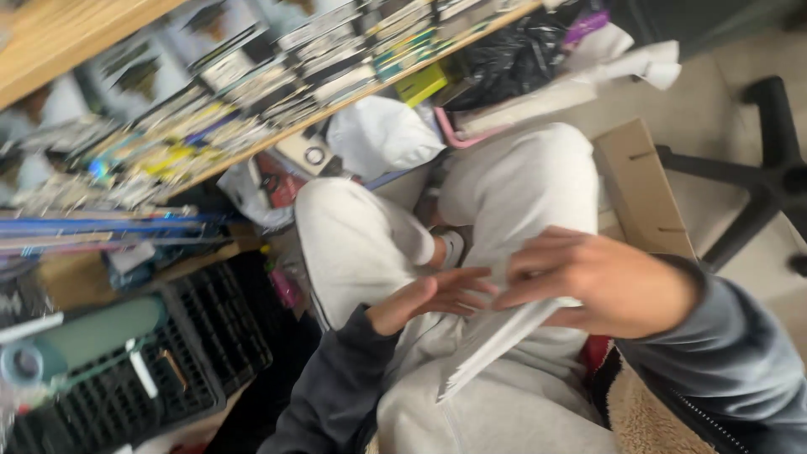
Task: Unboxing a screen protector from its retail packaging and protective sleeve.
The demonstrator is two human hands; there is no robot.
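White folded paper (496, 340) lies over the seated person's lap; right hand (601, 282) pinches its upper edge, left hand (433, 298) touches it, fingers spread flat.

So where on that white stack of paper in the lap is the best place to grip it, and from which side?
Probably the upper end of the white paper stack, pinched from the right, where the right hand already wraps it. The stack slopes down across the lap to a loose lower corner, which would likely fan apart if gripped. The left hand touches the upper edge with flat fingers. Blur hides finer detail.
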